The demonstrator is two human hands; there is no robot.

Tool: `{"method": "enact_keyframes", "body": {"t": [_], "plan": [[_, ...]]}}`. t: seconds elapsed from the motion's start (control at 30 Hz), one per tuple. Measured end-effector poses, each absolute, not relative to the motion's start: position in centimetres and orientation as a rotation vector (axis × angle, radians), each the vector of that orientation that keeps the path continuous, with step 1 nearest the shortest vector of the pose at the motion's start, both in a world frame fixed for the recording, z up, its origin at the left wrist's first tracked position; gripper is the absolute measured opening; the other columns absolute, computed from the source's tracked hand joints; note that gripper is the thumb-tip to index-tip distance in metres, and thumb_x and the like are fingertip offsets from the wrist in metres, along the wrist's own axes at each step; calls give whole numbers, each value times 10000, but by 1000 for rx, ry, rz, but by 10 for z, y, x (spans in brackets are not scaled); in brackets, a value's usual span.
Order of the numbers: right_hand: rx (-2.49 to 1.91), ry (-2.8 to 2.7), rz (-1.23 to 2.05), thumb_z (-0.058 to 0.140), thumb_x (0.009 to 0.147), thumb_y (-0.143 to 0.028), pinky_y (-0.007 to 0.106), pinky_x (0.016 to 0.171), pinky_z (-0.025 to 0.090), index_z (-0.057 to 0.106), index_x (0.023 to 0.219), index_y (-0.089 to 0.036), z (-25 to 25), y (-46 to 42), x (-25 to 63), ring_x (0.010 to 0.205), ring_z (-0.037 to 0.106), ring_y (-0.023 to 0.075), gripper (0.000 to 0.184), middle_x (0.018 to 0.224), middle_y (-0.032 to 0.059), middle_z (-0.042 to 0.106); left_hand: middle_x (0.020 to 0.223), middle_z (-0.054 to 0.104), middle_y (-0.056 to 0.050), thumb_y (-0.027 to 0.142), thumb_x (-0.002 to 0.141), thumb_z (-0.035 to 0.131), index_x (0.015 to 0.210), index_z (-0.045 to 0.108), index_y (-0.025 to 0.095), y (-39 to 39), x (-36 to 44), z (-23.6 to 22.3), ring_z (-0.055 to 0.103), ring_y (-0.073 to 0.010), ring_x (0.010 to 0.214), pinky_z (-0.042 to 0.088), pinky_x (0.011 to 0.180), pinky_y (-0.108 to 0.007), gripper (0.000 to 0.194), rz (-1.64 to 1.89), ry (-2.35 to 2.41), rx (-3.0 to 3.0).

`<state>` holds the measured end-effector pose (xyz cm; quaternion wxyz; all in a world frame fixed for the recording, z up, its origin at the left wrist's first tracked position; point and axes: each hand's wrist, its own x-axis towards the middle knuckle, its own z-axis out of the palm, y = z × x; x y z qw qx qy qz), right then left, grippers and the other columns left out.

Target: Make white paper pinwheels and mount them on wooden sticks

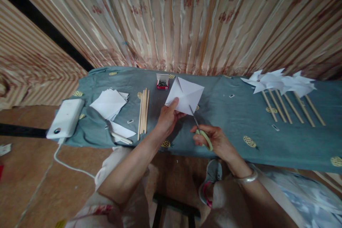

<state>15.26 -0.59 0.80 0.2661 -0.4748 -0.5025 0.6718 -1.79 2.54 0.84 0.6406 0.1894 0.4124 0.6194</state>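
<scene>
My left hand (167,117) pinches the lower left corner of a white paper square (185,94) and holds it up over the blue-green cloth of the table (229,114). My right hand (213,139) grips green-handled scissors (200,128). Their blades point up into the paper's lower edge. Fold lines cross the square, and one cut shows near its top corner.
A stack of white paper squares (109,103) and a bundle of wooden sticks (143,113) lie to the left. A small red box of pins (162,82) stands at the back. Finished paper pinwheels on sticks (280,85) lie at the right. A white device (65,117) with a cable sits at the left end.
</scene>
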Motion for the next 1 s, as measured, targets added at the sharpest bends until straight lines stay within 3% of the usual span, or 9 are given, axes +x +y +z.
{"method": "enact_keyframes", "body": {"t": [1.0], "plan": [[-1309, -1320, 1803, 823, 512, -587, 235, 458, 376, 658, 766, -178, 12, -6, 150, 459, 462, 89, 509, 494, -39, 565, 729, 704, -14, 512, 610, 816, 833, 646, 146, 21, -14, 7, 649, -143, 642, 498, 617, -260, 461, 1383, 949, 477]]}}
